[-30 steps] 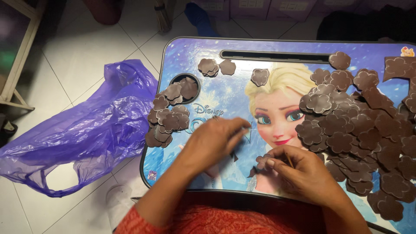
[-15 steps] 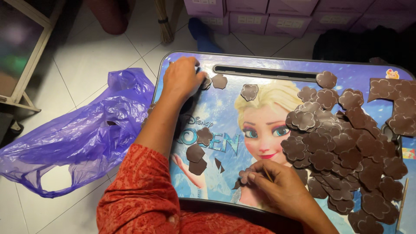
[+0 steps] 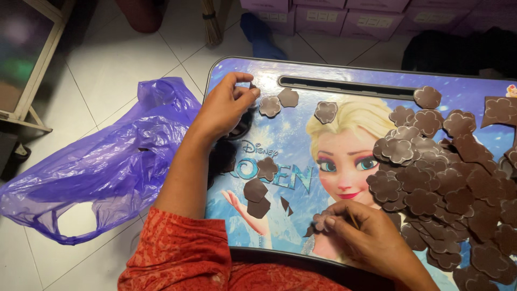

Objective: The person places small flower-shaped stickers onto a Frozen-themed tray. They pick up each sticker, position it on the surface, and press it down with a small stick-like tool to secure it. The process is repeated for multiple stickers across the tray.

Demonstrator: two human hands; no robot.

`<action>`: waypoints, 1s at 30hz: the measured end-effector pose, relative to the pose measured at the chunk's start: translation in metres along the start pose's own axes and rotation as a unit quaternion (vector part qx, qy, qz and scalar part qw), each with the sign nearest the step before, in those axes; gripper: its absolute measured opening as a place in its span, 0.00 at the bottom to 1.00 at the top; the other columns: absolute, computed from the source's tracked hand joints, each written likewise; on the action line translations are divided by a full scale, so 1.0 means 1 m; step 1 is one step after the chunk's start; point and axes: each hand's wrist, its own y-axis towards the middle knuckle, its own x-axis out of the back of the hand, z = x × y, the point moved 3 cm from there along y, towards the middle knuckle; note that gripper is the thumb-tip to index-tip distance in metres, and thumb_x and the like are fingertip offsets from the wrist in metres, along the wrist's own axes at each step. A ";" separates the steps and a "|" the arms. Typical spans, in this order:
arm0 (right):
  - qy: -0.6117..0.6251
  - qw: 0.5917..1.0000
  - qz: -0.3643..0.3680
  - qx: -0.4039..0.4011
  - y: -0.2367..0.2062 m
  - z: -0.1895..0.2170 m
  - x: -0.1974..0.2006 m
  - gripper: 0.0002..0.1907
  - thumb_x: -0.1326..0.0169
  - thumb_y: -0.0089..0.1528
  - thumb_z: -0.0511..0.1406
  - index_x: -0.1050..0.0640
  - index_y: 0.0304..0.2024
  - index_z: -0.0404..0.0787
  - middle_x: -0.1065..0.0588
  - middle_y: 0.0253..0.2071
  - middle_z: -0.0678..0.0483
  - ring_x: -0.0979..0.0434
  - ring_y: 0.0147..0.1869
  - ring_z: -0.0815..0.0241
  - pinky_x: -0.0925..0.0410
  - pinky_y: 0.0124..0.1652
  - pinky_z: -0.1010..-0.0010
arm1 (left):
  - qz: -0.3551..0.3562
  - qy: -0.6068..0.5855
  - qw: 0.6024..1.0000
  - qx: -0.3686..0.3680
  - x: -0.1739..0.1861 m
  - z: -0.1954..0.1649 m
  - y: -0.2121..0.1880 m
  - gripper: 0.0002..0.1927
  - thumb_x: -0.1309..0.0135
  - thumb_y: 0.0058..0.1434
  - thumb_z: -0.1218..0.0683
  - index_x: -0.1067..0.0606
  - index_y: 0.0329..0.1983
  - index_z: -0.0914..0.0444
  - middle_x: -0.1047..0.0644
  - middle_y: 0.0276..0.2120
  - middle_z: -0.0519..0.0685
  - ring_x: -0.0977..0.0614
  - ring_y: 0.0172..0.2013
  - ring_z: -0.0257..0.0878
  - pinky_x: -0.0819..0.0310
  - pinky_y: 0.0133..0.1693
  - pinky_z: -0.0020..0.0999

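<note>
My left hand (image 3: pixel 226 105) reaches to the far left corner of a blue picture lap table (image 3: pixel 301 140), its fingertips pinching a small brown piece next to two brown flower-shaped cutouts (image 3: pixel 279 102). Near the front edge my right hand (image 3: pixel 366 237) holds a brown flower cutout (image 3: pixel 322 220) between thumb and fingers, with a thin stick lying along the fingers. A big heap of the same brown flower cutouts (image 3: pixel 447 178) covers the table's right side. A few loose cutouts and scraps (image 3: pixel 258 188) lie between my hands.
A crumpled purple plastic bag (image 3: pixel 102 167) lies on the white tiled floor left of the table. Purple boxes (image 3: pixel 334 16) line the far wall, with a dark bundle (image 3: pixel 463 48) at the far right. A wooden frame (image 3: pixel 32 64) stands at the far left.
My left hand moved from the front middle of the table up to its far left corner. The pile that lay at the left is gone, leaving a few pieces. The right hand stayed put.
</note>
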 end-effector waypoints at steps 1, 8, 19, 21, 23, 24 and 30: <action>0.016 1.000 -0.002 -0.022 0.000 -0.003 0.002 0.14 0.43 0.63 0.38 0.15 0.45 0.37 0.13 0.35 0.55 0.19 0.36 0.68 0.27 0.36 0.74 | 0.051 -0.113 0.992 0.012 -0.005 0.000 -0.004 0.23 0.48 0.66 0.47 0.29 0.61 0.62 0.18 0.46 0.54 0.18 0.45 0.41 0.25 0.45 0.33; 0.080 0.996 -0.009 -0.032 -0.003 -0.011 0.004 0.11 0.43 0.63 0.37 0.19 0.41 0.34 0.17 0.32 0.54 0.27 0.28 0.70 0.35 0.27 0.77 | 0.235 -0.396 0.887 0.043 -0.017 0.002 -0.047 0.25 0.61 0.75 0.47 0.30 0.68 0.64 0.20 0.54 0.55 0.19 0.49 0.36 0.23 0.48 0.28; 0.082 0.993 -0.047 -0.068 -0.004 -0.015 0.011 0.12 0.42 0.64 0.37 0.18 0.44 0.35 0.24 0.24 0.54 0.41 0.18 0.71 0.48 0.18 0.76 | 0.281 -0.355 0.892 0.003 -0.030 0.006 -0.068 0.25 0.62 0.75 0.47 0.30 0.70 0.63 0.20 0.55 0.55 0.18 0.51 0.39 0.22 0.49 0.31; 0.100 0.991 -0.043 -0.078 -0.006 -0.016 0.012 0.11 0.43 0.64 0.36 0.19 0.43 0.34 0.22 0.26 0.54 0.38 0.19 0.71 0.46 0.18 0.76 | 0.253 -0.255 0.931 -0.058 -0.038 0.000 -0.073 0.25 0.59 0.75 0.47 0.30 0.70 0.61 0.19 0.56 0.54 0.19 0.52 0.39 0.24 0.50 0.35; 0.136 0.987 -0.035 -0.075 -0.007 -0.020 0.012 0.11 0.45 0.63 0.34 0.19 0.43 0.33 0.19 0.29 0.54 0.35 0.21 0.71 0.44 0.19 0.77 | 0.200 -0.098 0.967 -0.120 -0.056 -0.004 -0.100 0.23 0.52 0.71 0.49 0.28 0.67 0.60 0.19 0.54 0.52 0.17 0.52 0.41 0.23 0.54 0.37; 0.160 0.984 -0.032 -0.065 -0.008 -0.022 0.013 0.11 0.46 0.63 0.33 0.19 0.43 0.32 0.18 0.31 0.54 0.32 0.22 0.71 0.42 0.20 0.78 | 0.176 -0.019 0.973 -0.150 -0.065 -0.007 -0.118 0.23 0.49 0.69 0.49 0.27 0.65 0.60 0.18 0.53 0.51 0.15 0.53 0.42 0.23 0.55 0.39; 0.146 0.989 -0.014 0.033 -0.015 -0.040 0.023 0.10 0.45 0.69 0.31 0.19 0.49 0.30 0.22 0.31 0.53 0.32 0.27 0.72 0.40 0.24 0.79 | 0.019 0.141 0.940 -0.309 -0.072 -0.011 -0.167 0.30 0.37 0.60 0.55 0.29 0.66 0.65 0.27 0.62 0.55 0.26 0.60 0.52 0.32 0.61 0.45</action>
